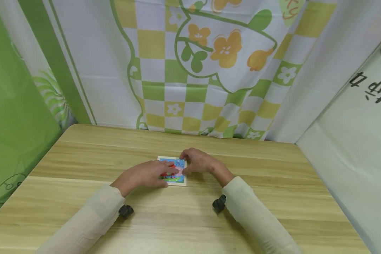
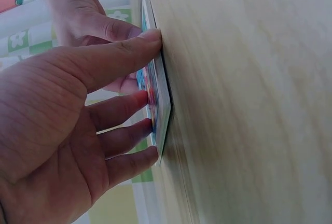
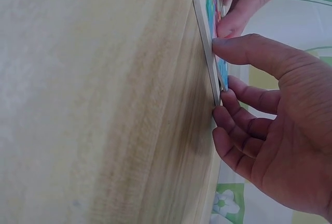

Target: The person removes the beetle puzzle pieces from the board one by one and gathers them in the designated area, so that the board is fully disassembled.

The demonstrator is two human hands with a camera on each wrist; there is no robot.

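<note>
At the middle of the wooden table (image 1: 82, 155), just short of twelve o'clock from the person, lies a small square puzzle board (image 1: 177, 171) with a white rim and a blue, red and green picture, flat on the wood. Both hands are down on it. The left hand (image 1: 146, 174) comes in from eight o'clock, its fingers fairly straight and laid across the picture, fingertips (image 2: 150, 36) pressing the face and near edge rather than curling round anything. The right hand (image 1: 198, 162) comes from four o'clock with fingers bent, their tips (image 3: 223, 42) touching the board's right edge and top; whether a loose piece is pinched there I cannot tell. From where I stand the picture looks filled in wherever it shows between the fingers, and no stray pieces lie on the wood, so I would judge the work near its end, with perhaps only pressing pieces flush left. Behind hangs a green and yellow checked curtain (image 1: 190, 70).
</note>
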